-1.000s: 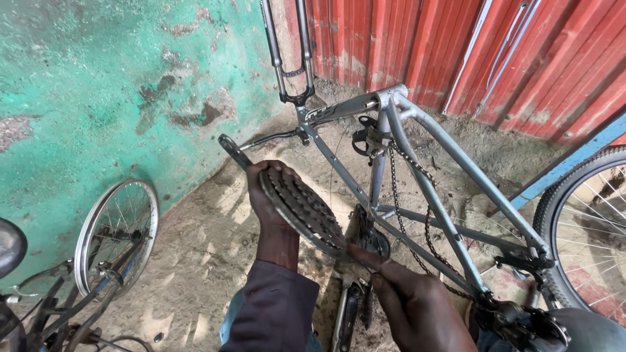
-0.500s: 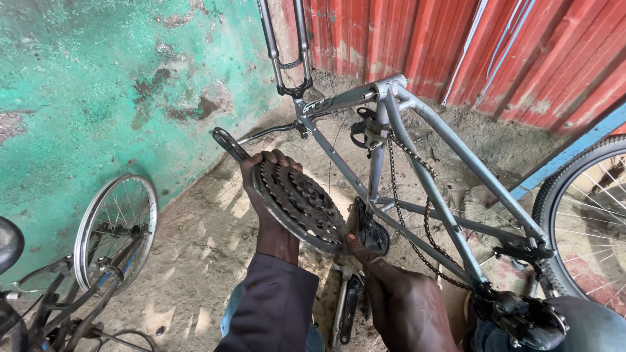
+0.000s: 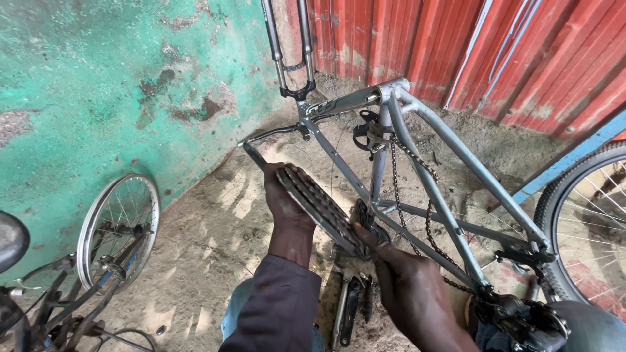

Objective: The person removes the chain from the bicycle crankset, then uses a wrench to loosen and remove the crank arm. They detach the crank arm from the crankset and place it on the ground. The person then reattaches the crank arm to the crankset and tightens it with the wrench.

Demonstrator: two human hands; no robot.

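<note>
Fingers (image 3: 282, 179) of the left hand (image 3: 287, 205) curl over the upper edge of the chainring set (image 3: 319, 210), grasping it against the inverted grey bike frame (image 3: 430, 189). Right hand (image 3: 407, 287) reaches to the crank hub below the chainring; its fingertips are hidden behind the teeth, so grip cannot be told. Chain (image 3: 417, 195) hangs slack inside the frame. Tools (image 3: 349, 303) under the frame, hard to identify. Sandy dirt ground (image 3: 208, 241); teal plastered wall (image 3: 98, 91) left of frame, red corrugated sheeting (image 3: 495, 45) behind. Loose wheel (image 3: 117, 228) cut off far left.
</note>
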